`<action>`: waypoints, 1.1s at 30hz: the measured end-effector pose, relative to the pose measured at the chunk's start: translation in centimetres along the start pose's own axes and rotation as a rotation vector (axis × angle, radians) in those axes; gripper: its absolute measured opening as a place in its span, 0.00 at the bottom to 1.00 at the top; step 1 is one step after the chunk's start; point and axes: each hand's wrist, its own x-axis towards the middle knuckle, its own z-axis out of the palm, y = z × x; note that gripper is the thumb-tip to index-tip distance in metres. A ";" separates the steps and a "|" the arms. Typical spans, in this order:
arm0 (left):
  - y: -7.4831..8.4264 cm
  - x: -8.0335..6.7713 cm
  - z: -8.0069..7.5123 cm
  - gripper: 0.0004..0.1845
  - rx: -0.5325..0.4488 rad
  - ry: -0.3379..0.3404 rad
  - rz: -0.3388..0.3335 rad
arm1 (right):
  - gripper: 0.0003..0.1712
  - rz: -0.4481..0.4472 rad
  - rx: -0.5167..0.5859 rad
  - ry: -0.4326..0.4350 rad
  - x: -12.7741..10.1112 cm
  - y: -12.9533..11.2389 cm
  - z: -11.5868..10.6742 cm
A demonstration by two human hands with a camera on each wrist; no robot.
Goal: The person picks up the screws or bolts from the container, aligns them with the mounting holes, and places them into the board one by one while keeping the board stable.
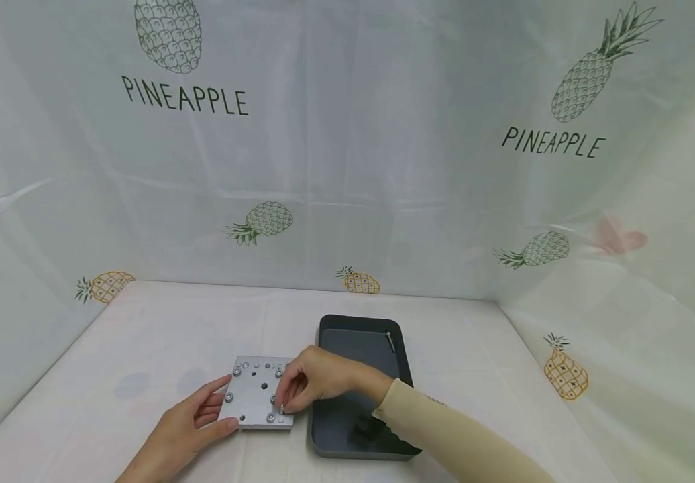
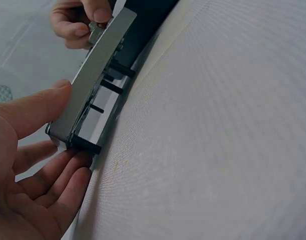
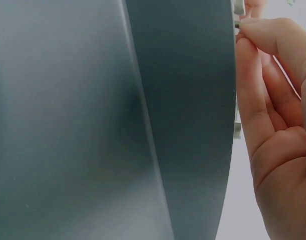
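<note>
A square silver metal plate [image 1: 251, 402] with holes and several socket-head screws lies left of the tray. My left hand [image 1: 187, 426] holds it by the left edge, thumb at the near corner. In the left wrist view the plate [image 2: 95, 75] is seen edge-on, with dark screw shanks [image 2: 112, 87] sticking out below it and my left fingers [image 2: 67, 175] by its corner. At the plate's near right corner my right hand [image 1: 314, 379] pinches a small silver screw [image 1: 282, 408] between thumb and fingertips. The fingers [image 3: 250, 75] hide most of that screw in the right wrist view.
Right beside the plate stands a dark grey rectangular tray [image 1: 356, 449], partly under my right forearm. One long silver screw [image 1: 390, 341] lies at its far right inside. A white cloth covers the table [image 1: 462, 376], and a pineapple-print curtain [image 1: 384, 134] hangs behind.
</note>
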 end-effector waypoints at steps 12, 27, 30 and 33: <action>0.0 -0.2 -0.1 0.48 -0.004 -0.006 0.026 | 0.08 -0.007 -0.066 -0.012 -0.1 -0.1 0.1; -0.2 -0.2 0.1 0.48 -0.024 0.003 0.021 | 0.16 -0.007 -0.139 0.001 -2.4 -0.9 -1.2; -0.2 -0.2 0.1 0.48 -0.031 0.005 0.018 | 0.16 0.023 -0.212 0.065 -4.4 -0.7 -3.1; -0.1 -0.2 -0.1 0.48 -0.039 0.004 0.014 | 0.15 0.091 -0.296 0.153 -6.6 0.0 -5.5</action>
